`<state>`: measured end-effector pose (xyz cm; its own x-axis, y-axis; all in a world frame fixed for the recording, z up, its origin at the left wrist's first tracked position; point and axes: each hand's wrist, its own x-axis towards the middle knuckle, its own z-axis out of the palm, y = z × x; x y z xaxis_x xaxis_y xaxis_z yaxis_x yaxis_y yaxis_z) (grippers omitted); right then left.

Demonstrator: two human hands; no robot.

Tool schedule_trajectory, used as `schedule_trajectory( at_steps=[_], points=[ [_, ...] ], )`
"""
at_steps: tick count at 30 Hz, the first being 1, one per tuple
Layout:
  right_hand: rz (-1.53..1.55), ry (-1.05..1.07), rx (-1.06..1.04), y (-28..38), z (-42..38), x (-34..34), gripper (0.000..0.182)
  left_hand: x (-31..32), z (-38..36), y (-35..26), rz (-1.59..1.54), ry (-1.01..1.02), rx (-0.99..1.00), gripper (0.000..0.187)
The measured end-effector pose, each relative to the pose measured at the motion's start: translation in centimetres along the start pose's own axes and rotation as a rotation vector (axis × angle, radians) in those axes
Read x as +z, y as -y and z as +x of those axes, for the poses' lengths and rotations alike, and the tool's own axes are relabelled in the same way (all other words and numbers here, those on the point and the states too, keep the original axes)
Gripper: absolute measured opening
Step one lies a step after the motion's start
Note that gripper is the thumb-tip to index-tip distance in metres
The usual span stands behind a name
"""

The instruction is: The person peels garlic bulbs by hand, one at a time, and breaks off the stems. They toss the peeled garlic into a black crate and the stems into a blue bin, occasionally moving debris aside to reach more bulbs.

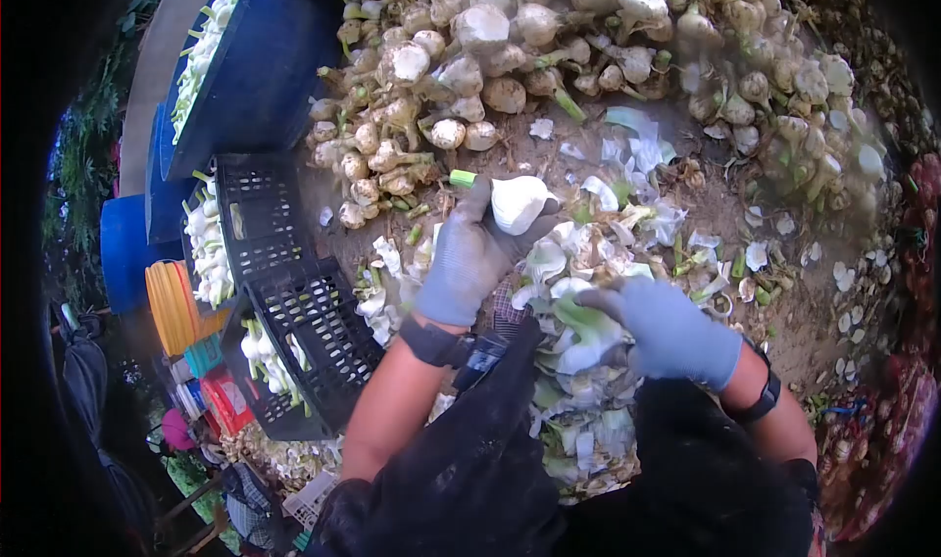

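Note:
In my left hand [470, 258], gloved in grey, lies a peeled white garlic bulb [520, 204] with a short green stem pointing left. My fingers wrap round it from below. My right hand [676, 332], also gloved, is lower and to the right, over the loose peelings [586, 334]. Its thumb and fingers bend toward a pale green strip of skin; whether they hold any of it is hard to see. More torn skins [598, 439] lie between my legs.
A large heap of unpeeled garlic bulbs [490, 57] spreads across the top. At left are black crates [309, 332] and blue tubs [250, 77] with cleaned bulbs, plus an orange container [173, 307]. Red net sacks [907, 410] line the right edge.

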<state>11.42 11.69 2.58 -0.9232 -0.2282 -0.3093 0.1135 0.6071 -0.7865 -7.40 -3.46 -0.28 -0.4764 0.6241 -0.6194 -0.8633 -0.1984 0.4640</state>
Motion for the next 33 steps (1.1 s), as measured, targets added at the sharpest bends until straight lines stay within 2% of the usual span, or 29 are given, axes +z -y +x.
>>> schedule_trajectory(
  at_steps=[1, 2, 3, 4, 5, 6, 7, 8, 9, 10, 11, 12, 13, 14, 15, 17, 19, 20, 21, 22, 23, 25, 26, 27, 28, 29, 30, 31, 33],
  points=[
    [0.045, -0.130, -0.121, -1.0, 1.0, -0.3, 0.051, 0.3, 0.0, -0.6, 0.099, -0.093, -0.003, 0.046],
    [0.123, -0.218, -0.150, -2.5, 2.4, -0.4, 0.048, 0.0, 1.1, -2.0, 0.098, -0.132, 0.168, 0.043],
    [0.200, -0.305, -0.180, -4.0, 4.0, -0.5, 0.044, 0.6, 1.7, -5.8, -0.052, -0.086, 0.285, 0.042],
    [0.128, -0.366, -0.021, -5.0, 5.5, -1.0, 0.039, 1.4, 1.4, -10.6, 0.290, 0.022, 0.586, 0.043],
    [0.059, -0.425, 0.138, -5.8, 7.0, -1.6, 0.034, 3.4, 0.9, -14.8, 0.410, 0.010, 0.905, 0.046],
    [-0.044, -0.435, 0.204, -6.2, 8.6, -2.1, 0.035, 2.2, -0.3, -19.2, -0.209, 0.616, 0.483, 0.048],
    [-0.149, -0.454, 0.264, -6.6, 10.2, -2.7, 0.036, 2.9, -1.1, -22.7, -0.299, 0.624, 0.442, 0.052],
    [-0.154, -0.480, 0.256, -7.7, 12.1, -2.6, 0.036, 3.4, -1.0, -23.1, -0.208, 0.615, 0.443, 0.051],
    [-0.277, -0.618, 0.212, -9.1, 14.2, -1.8, 0.033, 3.4, -1.1, -23.1, -0.115, 0.604, 0.442, 0.050],
    [-0.399, -0.752, 0.175, -10.1, 15.8, -1.1, 0.030, 4.6, -0.6, -20.5, 0.106, 0.329, 0.614, 0.047],
    [-0.401, -0.774, 0.183, -10.6, 16.8, -1.0, 0.030, 5.9, 0.1, -16.2, 0.318, 0.049, 0.775, 0.045],
    [-0.464, -0.689, 0.267, -11.2, 17.5, -1.1, 0.028, 5.8, 0.2, -12.7, 0.512, 0.102, 0.707, 0.038],
    [-0.528, -0.596, 0.353, -11.8, 17.9, -1.2, 0.026, 5.5, 0.8, -9.6, 0.596, 0.065, 0.584, 0.036],
    [-0.573, -0.654, 0.308, -12.3, 17.7, -1.1, 0.020, 4.8, 1.2, -7.2, 0.781, 0.035, 0.574, 0.035],
    [-0.588, -0.653, 0.324, -11.9, 16.7, -1.5, 0.020, 3.6, 1.6, -4.8, 0.754, 0.003, 0.506, 0.037],
    [-0.443, -0.777, 0.230, -8.5, 13.4, -2.1, 0.017, 0.6, 2.5, -2.0, 0.825, -0.032, 0.424, 0.040],
    [-0.408, -0.809, 0.037, -5.4, 9.2, -2.8, 0.024, -0.6, 2.4, 0.0, 1.305, 0.113, 0.721, 0.046],
    [-0.407, -0.802, 0.044, -4.2, 7.7, -2.5, 0.024, 0.1, 1.8, 0.7, 1.306, 0.101, 0.731, 0.055],
    [-0.014, -0.804, 0.008, -3.2, 6.3, -2.1, 0.023, 0.4, 1.3, 1.2, 1.305, 0.107, 0.724, 0.055],
    [0.380, -0.789, -0.029, -2.7, 5.4, -1.7, 0.022, 0.5, 0.7, 1.6, 0.969, 0.176, 0.385, 0.058],
    [0.384, -0.790, -0.022, -2.8, 4.7, -1.4, 0.022, 0.8, 0.0, 2.1, 0.622, 0.228, 0.053, 0.061],
    [1.428, -0.772, 0.190, -3.0, 3.5, -0.8, 0.019, 3.1, -1.4, 2.7, 0.507, 0.177, -0.038, 0.064],
    [1.320, -0.727, 0.298, -3.0, 3.1, -0.5, 0.030, 3.9, -1.8, 3.0, 0.571, 0.172, -0.022, 0.064],
    [1.333, -0.724, 0.309, -2.9, 2.7, 0.0, 0.030, 4.3, -2.1, 3.3, 0.635, 0.164, -0.011, 0.064],
    [1.141, -0.647, 0.318, -2.8, 2.3, 0.2, 0.034, 3.0, -1.5, 3.8, 0.875, 0.298, 0.079, 0.068],
    [0.946, -0.569, 0.321, -2.7, 2.0, 0.3, 0.040, 2.9, -1.6, 3.8, 0.875, 0.297, 0.072, 0.068],
    [1.001, -0.580, 0.377, -1.6, 1.8, -0.4, 0.049, 3.1, -1.8, 3.8, 1.086, 0.361, 0.199, 0.070],
    [1.005, -0.576, 0.380, -1.7, 1.5, -0.1, 0.049, 3.2, -2.0, 3.8, 1.295, 0.423, 0.330, 0.072],
    [0.993, -0.542, 0.391, -1.9, 1.0, 1.0, 0.048, 2.7, -2.1, 4.1, 1.291, 0.411, 0.325, 0.076]
  ],
)
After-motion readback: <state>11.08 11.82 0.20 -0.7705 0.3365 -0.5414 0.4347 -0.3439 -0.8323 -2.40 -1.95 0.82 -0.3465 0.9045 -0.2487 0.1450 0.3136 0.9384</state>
